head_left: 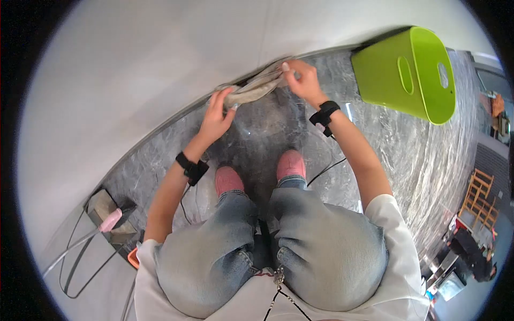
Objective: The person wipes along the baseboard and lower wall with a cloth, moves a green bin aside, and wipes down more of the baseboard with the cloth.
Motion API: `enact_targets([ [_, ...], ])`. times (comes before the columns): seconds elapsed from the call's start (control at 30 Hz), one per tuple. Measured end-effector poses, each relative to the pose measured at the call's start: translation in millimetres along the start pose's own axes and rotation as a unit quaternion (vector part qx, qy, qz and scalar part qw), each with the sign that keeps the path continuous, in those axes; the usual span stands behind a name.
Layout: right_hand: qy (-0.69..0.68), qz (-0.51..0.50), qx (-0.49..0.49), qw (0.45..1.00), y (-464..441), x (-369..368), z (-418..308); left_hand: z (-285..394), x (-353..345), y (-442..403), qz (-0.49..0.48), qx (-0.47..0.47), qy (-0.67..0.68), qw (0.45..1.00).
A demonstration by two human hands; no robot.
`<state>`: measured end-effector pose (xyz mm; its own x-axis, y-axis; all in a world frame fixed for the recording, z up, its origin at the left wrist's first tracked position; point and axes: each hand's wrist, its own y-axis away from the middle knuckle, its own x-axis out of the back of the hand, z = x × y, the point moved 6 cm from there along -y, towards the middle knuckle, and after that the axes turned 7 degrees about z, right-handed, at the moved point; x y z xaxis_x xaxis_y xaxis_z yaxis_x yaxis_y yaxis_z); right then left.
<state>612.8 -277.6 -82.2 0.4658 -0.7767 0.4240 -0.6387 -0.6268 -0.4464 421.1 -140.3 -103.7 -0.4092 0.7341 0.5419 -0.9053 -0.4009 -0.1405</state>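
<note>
A greyish-beige cloth lies bunched along the foot of the white wall, where it meets the marbled floor. My left hand grips its left end between thumb and fingers. At the other end, my right hand pinches the cloth with thumb and fingertips. The fabric stretches between both hands and sags in folds. Part of it is hidden against the wall.
To the right, a lime-green plastic bin lies on its side. A pink-handled brush and a grey dustpan stand at left. Wooden chairs and a person are far right.
</note>
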Motion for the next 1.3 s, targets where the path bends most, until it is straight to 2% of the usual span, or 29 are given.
enact_targets([
  [0.07,0.104,0.033,-0.080,0.991,-2.2,41.6,23.3,22.0,-22.0,-26.7,-0.057,-0.004,0.008,0.998],
  [0.13,0.143,0.057,-0.098,0.983,-3.0,79.3,44.6,30.9,-53.2,-50.7,-0.171,0.026,0.018,0.985],
  [0.17,0.171,0.073,-0.107,0.977,-0.2,96.4,52.4,36.5,-66.3,-63.1,-0.153,-0.101,-0.005,0.983],
  [0.2,0.180,0.082,-0.109,0.974,0.9,108.6,50.6,43.1,-76.0,-73.2,-0.159,-0.112,0.000,0.981],
  [0.27,0.174,0.065,-0.194,0.963,2.2,124.7,57.5,48.3,-98.3,-87.8,-0.216,-0.047,0.046,0.974],
  [0.33,0.184,0.041,-0.200,0.961,1.7,135.0,52.8,49.4,-111.2,-93.3,-0.223,-0.037,0.059,0.972],
  [0.43,0.290,0.032,-0.034,0.956,-6.0,149.0,-9.8,48.4,-113.6,-95.3,-0.222,-0.026,0.072,0.972],
  [0.5,0.425,0.046,0.206,0.880,-17.3,160.4,-85.3,43.2,-116.5,-92.9,-0.223,-0.043,0.053,0.972],
  [0.57,0.568,0.155,0.192,0.786,-21.4,189.5,-126.1,42.5,-113.2,-92.5,-0.232,-0.030,0.055,0.971],
  [0.6,0.567,0.150,0.195,0.786,-20.7,198.9,-124.3,43.2,-113.2,-91.5,-0.244,-0.023,0.054,0.968],
  [0.67,0.684,0.211,0.108,0.690,-22.7,230.8,-117.5,45.1,-111.7,-92.1,-0.245,-0.018,0.067,0.967],
  [0.7,0.684,0.209,0.113,0.690,-20.0,236.5,-117.5,44.4,-112.5,-92.1,-0.251,-0.015,0.074,0.965],
  [0.77,0.730,0.106,-0.033,0.674,-15.3,248.1,-94.5,43.1,-113.5,-93.7,-0.239,-0.030,0.068,0.968],
  [0.8,0.730,0.106,-0.033,0.674,-13.4,249.9,-95.0,43.4,-113.1,-93.6,-0.234,-0.046,0.061,0.969],
  [0.87,0.671,0.023,-0.094,0.735,-8.8,249.5,-81.8,39.5,-114.9,-94.4,-0.244,-0.041,0.053,0.967],
  [0.9,0.672,0.023,-0.094,0.735,-6.4,251.0,-80.7,38.7,-115.8,-94.3,-0.254,-0.037,0.045,0.965],
  [0.97,0.608,0.037,-0.160,0.776,2.1,258.6,-72.0,38.8,-116.3,-93.7,-0.256,-0.036,0.048,0.965],
  [1.13,0.604,0.025,-0.175,0.777,35.7,283.4,-82.5,40.4,-114.7,-93.3,-0.269,-0.025,0.050,0.962],
  [1.2,0.639,0.018,-0.227,0.734,56.8,298.6,-95.7,38.3,-117.5,-92.9,-0.242,-0.042,0.053,0.968],
  [1.3,0.646,0.023,-0.251,0.721,98.7,322.9,-114.5,37.5,-121.3,-93.1,-0.236,-0.051,0.056,0.969],
])
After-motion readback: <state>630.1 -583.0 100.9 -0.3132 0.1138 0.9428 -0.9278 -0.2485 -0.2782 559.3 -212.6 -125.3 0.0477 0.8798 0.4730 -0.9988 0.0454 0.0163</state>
